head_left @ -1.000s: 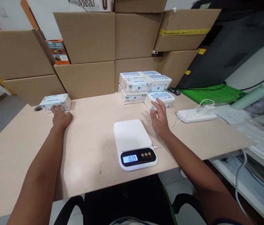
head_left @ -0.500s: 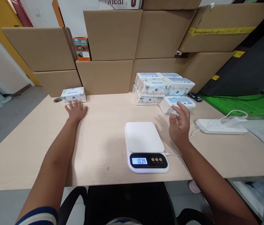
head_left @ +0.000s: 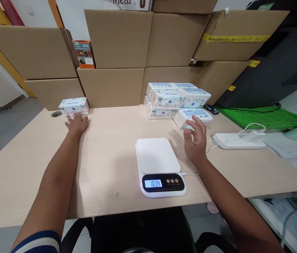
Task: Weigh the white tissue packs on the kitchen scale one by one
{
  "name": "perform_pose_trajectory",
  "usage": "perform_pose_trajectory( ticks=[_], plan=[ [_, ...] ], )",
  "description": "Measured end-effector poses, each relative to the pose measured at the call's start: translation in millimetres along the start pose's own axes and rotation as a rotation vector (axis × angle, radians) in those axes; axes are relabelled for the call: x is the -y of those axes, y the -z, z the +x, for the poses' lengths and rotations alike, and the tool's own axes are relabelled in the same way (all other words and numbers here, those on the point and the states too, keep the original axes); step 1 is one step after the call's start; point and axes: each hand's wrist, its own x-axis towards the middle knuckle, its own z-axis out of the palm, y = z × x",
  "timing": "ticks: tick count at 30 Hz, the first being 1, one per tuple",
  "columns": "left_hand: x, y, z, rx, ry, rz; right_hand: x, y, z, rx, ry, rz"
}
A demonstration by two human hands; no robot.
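Observation:
At the table's far left, a single white tissue pack (head_left: 74,105) with a floral print lies against the boxes. My left hand (head_left: 76,123) is open at its front side, fingers spread; whether they touch it I cannot tell. Beyond the scale stands a stack of tissue packs (head_left: 166,98), with one lower tissue pack (head_left: 194,116) in front on the right. My right hand (head_left: 195,142) hovers just before that pack, fingers apart and curved, holding nothing. Between my arms sits a white kitchen scale (head_left: 159,156), its plate bare and its lit display reading 103.4.
Stacked cardboard boxes (head_left: 111,88) wall off the table's back edge. On the right are a white power strip (head_left: 239,141) with cables, a green mat (head_left: 261,117) and a dark small object (head_left: 211,109). An orange box (head_left: 84,54) stands among the cartons.
The whole view has shifted slightly, with things appearing a little further left. Both hands keep the same places relative to the packs, and the display reading is unchanged.

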Motion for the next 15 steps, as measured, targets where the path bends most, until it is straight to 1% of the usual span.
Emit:
perform_pose_trajectory(
  ticks=[5,11,15],
  plan=[
    [-3.2,1.0,-3.0,0.01,0.027,0.02,-2.2,0.7,-0.9,0.006,0.005,-0.001],
    [-4.5,0.1,-3.4,-0.029,0.034,0.045,-3.1,0.0,-2.7,0.028,0.004,0.002],
    [-6.8,7.1,-9.5,-0.078,0.035,0.066,-7.2,0.2,0.3,0.013,0.022,-0.034]
  ],
)
